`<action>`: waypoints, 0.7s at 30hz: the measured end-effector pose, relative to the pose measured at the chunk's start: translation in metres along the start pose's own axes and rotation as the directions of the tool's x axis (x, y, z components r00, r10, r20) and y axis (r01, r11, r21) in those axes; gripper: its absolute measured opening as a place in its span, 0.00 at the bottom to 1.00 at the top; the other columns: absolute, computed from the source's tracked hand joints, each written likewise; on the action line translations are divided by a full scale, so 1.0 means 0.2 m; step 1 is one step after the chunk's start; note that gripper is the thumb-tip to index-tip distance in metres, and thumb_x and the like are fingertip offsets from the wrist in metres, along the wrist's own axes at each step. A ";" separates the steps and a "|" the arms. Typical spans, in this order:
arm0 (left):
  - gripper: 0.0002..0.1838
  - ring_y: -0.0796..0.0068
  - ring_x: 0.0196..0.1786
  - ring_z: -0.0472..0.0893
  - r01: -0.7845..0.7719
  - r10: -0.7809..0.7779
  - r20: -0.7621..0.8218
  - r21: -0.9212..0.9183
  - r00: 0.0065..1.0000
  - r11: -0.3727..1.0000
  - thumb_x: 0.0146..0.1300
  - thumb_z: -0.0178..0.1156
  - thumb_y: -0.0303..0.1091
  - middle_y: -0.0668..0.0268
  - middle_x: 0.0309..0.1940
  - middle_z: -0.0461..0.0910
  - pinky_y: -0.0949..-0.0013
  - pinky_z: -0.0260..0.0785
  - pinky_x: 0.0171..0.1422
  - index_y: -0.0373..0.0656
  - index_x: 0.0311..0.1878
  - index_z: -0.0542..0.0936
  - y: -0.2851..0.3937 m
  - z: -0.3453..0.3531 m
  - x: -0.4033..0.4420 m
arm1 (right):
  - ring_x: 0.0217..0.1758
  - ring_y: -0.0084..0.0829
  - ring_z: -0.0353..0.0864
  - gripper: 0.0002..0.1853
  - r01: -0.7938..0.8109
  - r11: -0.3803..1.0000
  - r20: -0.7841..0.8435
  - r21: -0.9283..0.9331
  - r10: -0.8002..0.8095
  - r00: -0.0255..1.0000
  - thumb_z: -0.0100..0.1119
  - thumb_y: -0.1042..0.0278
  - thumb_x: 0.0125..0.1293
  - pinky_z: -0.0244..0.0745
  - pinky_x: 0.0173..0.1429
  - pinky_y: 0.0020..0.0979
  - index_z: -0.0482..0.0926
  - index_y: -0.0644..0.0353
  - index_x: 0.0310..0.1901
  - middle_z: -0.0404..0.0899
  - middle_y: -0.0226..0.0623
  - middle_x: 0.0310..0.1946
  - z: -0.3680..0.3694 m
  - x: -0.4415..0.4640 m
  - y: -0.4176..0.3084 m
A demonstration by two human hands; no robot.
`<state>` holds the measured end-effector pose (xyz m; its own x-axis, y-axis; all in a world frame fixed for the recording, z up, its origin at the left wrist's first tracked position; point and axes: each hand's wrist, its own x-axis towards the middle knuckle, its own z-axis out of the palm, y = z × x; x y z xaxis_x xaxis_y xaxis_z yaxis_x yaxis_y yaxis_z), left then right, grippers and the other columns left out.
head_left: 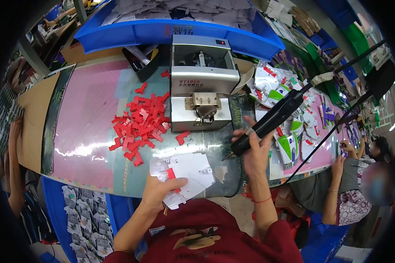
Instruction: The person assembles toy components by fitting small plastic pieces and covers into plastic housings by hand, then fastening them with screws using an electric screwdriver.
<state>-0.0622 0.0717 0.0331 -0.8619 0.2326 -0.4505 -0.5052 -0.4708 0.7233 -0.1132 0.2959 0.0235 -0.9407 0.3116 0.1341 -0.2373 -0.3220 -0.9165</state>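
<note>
My left hand grips a white plastic shell low in front of my chest, with the thumb pressed on a red plastic piece lying in it. In my right hand is a black electric screwdriver, tilted so that its tip points down and left, apart from the shell. Beyond the shell, a pile of red plastic pieces lies on the table, with a loose red piece nearer the machine. A silver screw feeder stands at the middle of the table.
Assembled white and green shells are heaped to the right. A blue bin of white parts stands behind the feeder, beside a black box. Another blue crate sits low at left. Other people work at both sides.
</note>
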 end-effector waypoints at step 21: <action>0.21 0.76 0.34 0.78 -0.089 0.081 -0.073 -0.121 0.994 0.989 0.44 0.59 0.17 0.62 0.34 0.77 0.74 0.71 0.38 0.33 0.46 0.70 0.04 -0.02 0.11 | 0.20 0.19 0.72 0.07 0.405 0.912 0.489 0.067 -0.384 0.783 0.58 0.79 0.52 0.68 0.25 0.20 0.70 0.67 0.31 0.73 0.35 0.24 0.50 0.30 -0.06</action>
<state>-0.0856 0.0694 0.0277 -0.8943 0.1308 -0.4278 -0.4172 -0.5892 0.6920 -0.1918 0.2290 0.0813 -0.7643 -0.0695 0.6411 -0.6136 -0.2276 -0.7561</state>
